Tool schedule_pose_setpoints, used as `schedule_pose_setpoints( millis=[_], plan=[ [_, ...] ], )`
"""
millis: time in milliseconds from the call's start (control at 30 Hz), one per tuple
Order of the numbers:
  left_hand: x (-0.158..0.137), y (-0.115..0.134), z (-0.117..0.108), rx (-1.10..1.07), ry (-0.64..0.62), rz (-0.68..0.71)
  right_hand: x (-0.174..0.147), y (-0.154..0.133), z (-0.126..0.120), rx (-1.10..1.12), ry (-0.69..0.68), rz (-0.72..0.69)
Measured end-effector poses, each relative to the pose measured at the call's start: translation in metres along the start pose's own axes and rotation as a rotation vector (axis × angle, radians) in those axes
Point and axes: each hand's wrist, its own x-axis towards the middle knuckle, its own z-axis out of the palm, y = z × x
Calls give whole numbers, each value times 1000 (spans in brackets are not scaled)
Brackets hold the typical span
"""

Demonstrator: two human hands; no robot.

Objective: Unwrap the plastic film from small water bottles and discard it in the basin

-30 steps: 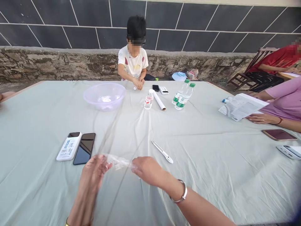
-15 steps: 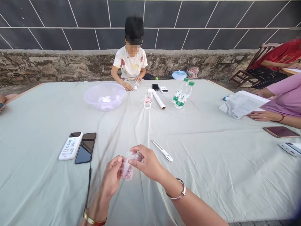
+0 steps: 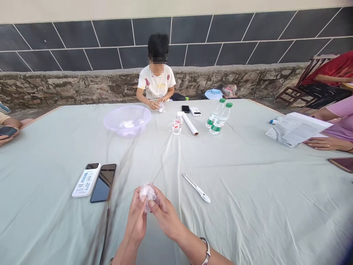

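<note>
Between my two hands is a crumpled wad of clear plastic film, whitish and bunched into a rounded lump. My left hand is closed against its left side, thumb on the front. From the right, my right hand grips it with the thumb pressed on its face. Whether anything lies inside the wad I cannot tell. To the right of my hands lies a white pen-like tool, apart from them. A black phone and a white power bank rest side by side to the left.
Across the cloth-covered table, a person handles a small clear item. A lilac basin, a small bottle, a paper roll and two green-capped bottles stand or lie midway. At right, another person's hand holds papers.
My hands have come closer together around the plastic film, which is now bunched into a rounder, more compact lump. The view has tilted up slightly.
</note>
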Motion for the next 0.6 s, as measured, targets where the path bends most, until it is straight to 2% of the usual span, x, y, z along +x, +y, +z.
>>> schedule_pose_setpoints(
  millis=[67, 133, 267, 367, 500, 600],
  plan=[
    [6, 2, -3, 76, -4, -17, 3, 4, -4, 89, 0, 29],
    [20, 10, -7, 104, 69, -13, 3, 11, -12, 112, 34, 46],
    [74, 42, -9, 48, 213, 39, -3, 25, -32, -14, 118, 103],
    [132, 82, -1, 116, 234, 47, -8, 32, -44, -109, 120, 190],
    [217, 149, 27, 113, 196, 48, -9, 38, -53, -156, 90, 292],
    [265, 188, 45, 71, 290, 7, -8, 43, -57, -174, 67, 336]
  ],
)
